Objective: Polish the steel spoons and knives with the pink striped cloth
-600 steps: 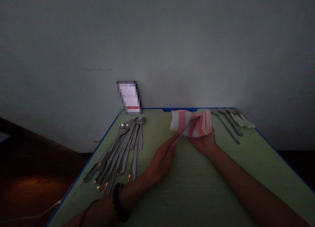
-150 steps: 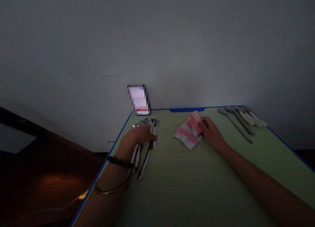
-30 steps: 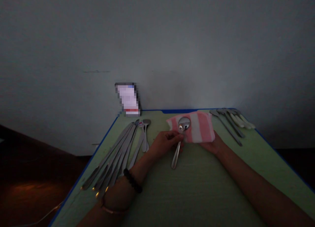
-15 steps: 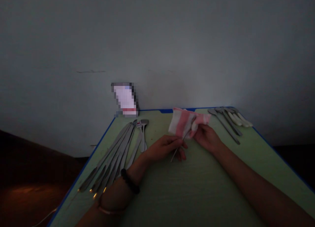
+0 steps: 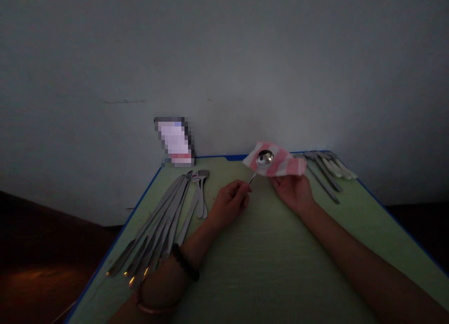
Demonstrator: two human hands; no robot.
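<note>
Left hand (image 5: 229, 203): grips spoon (image 5: 265, 159) by handle, apparently to leave its bowl free. Right hand (image 5: 293, 193): holds cloth (image 5: 290, 166) behind the bowl, above desk (image 5: 266, 254). Cutlery pile (image 5: 171, 210), left; second cutlery group (image 5: 332, 168), right; the gap presumably keeps both apart.

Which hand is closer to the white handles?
The right. The right hand, under the striped cloth, is just left of the white handles; the left hand, gripping the spoon, is farther left.
</note>
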